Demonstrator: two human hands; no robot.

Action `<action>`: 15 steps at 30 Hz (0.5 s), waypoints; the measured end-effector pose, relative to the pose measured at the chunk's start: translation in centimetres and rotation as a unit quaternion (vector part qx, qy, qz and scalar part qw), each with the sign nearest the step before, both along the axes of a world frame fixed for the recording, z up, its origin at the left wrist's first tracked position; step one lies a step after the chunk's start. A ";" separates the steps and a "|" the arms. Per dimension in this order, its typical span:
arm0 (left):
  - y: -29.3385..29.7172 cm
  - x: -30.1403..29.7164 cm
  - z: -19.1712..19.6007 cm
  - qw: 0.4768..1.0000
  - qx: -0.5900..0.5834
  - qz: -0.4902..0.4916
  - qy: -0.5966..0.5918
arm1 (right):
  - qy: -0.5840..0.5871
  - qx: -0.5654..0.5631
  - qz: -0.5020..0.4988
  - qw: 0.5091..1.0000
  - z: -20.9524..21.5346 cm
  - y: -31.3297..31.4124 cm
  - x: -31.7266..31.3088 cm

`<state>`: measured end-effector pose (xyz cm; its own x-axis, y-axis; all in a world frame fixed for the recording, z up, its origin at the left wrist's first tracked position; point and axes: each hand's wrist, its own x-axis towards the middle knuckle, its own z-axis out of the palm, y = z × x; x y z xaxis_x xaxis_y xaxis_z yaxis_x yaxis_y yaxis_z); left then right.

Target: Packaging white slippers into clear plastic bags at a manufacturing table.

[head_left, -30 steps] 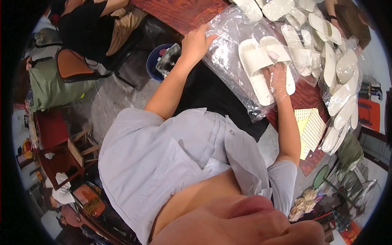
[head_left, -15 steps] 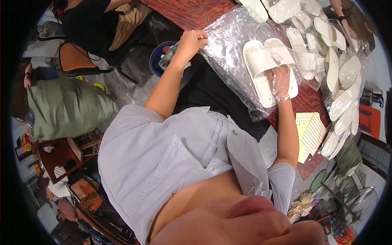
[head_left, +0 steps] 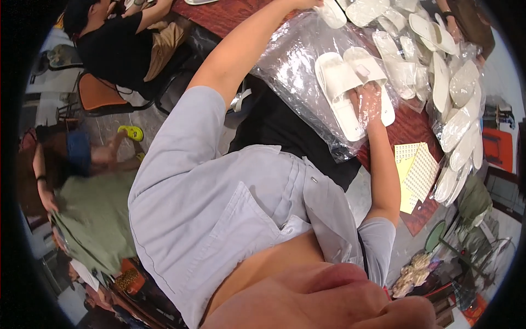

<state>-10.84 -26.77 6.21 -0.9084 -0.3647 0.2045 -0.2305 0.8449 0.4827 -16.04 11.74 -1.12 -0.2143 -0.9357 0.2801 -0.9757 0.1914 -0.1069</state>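
Observation:
A pair of white slide slippers (head_left: pixel 331 77) lies side by side, with a large clear plastic bag (head_left: pixel 290 60) about it. My right hand (head_left: pixel 369 101) shows through the film, its fingers curled at the slippers' straps and gripping the pair. At the top edge of the view my left hand (head_left: pixel 304 3) is partly cut off, by another white slipper (head_left: pixel 332 14). Its fingers barely show, so I cannot tell whether it grips that slipper.
Several bagged white slippers (head_left: pixel 459 129) are heaped along the right of the reddish wooden table (head_left: pixel 408 129). Yellow sticker sheets (head_left: pixel 415 175) lie near its front corner. A person in black (head_left: pixel 112 52) sits at the left. Another person handles a green sack (head_left: pixel 98 219).
My left hand has gone from the bag's left edge up to the slipper at the top. My right hand stays on the pair. The green sack has moved down at the left.

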 end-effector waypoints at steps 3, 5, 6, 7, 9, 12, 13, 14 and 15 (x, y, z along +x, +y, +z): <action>-4.4 1.3 -1.4 0.999 0.024 0.030 0.014 | -0.008 -0.094 0.032 0.995 1.5 -1.5 1.8; -4.8 2.1 -1.2 0.997 0.000 0.072 -0.003 | -0.013 -0.027 0.004 1.000 1.9 -1.4 2.1; -3.5 1.9 -0.8 0.994 -0.053 0.098 -0.023 | -0.015 -0.024 -0.003 1.000 2.2 -1.2 2.1; -2.2 2.1 -0.5 0.994 -0.051 0.096 -0.025 | 0.003 -0.012 0.008 1.000 2.5 -1.3 2.2; 5.3 1.4 2.7 0.968 -0.178 0.168 0.052 | 0.016 0.005 -0.016 1.000 2.5 0.5 1.7; 13.3 4.3 6.4 0.975 -0.212 0.069 0.012 | 0.102 0.000 0.019 0.995 2.5 0.5 1.8; 15.0 4.7 5.6 0.980 -0.199 0.024 0.020 | 0.073 -0.027 0.015 0.997 1.8 0.2 1.5; 16.1 5.3 4.2 0.982 -0.187 -0.018 0.026 | 0.043 -0.056 0.014 0.997 1.5 -0.2 1.3; 16.8 5.9 2.8 0.982 -0.187 -0.021 0.026 | 0.043 -0.056 0.011 0.997 1.4 -0.4 1.1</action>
<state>-4.92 -9.93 9.00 -0.9055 -0.2185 0.3637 -0.1754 0.9733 0.1481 -14.93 11.38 0.23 -0.1654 -0.9020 0.3988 -0.9859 0.1619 -0.0426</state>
